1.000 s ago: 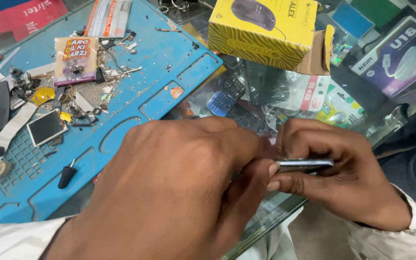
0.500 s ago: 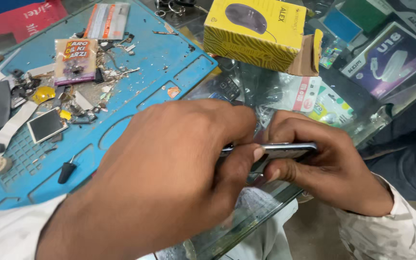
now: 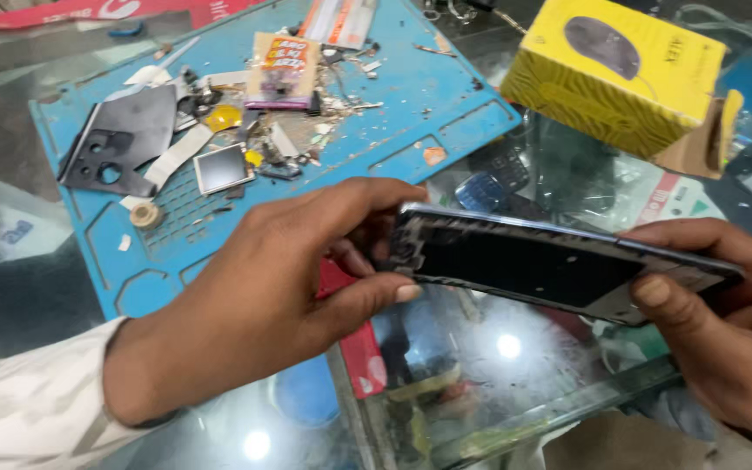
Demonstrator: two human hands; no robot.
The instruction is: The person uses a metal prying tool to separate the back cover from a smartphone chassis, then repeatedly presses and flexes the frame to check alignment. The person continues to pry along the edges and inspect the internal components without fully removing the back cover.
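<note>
The left hand (image 3: 263, 296) reaches in palm-down, thumb and fingers pinching the near end of an opened phone (image 3: 550, 261); the right hand (image 3: 724, 331) clamps its far end, thumb on top. The phone hangs above the glass counter (image 3: 480, 383), its long axis running left to right, dark inner face toward the camera. A yellow box (image 3: 620, 74) sits upper right, a small orange packet (image 3: 285, 70) on the blue mat (image 3: 411, 96).

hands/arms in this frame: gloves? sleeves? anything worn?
No gloves: left hand and right hand are bare, with short, plain nails. No rings, watch or bands show. The left sleeve is a pale, off-white long shirt sleeve that ends at the wrist. A bit of similar pale cloth shows at the right wrist, at the frame's lower right corner.
</note>
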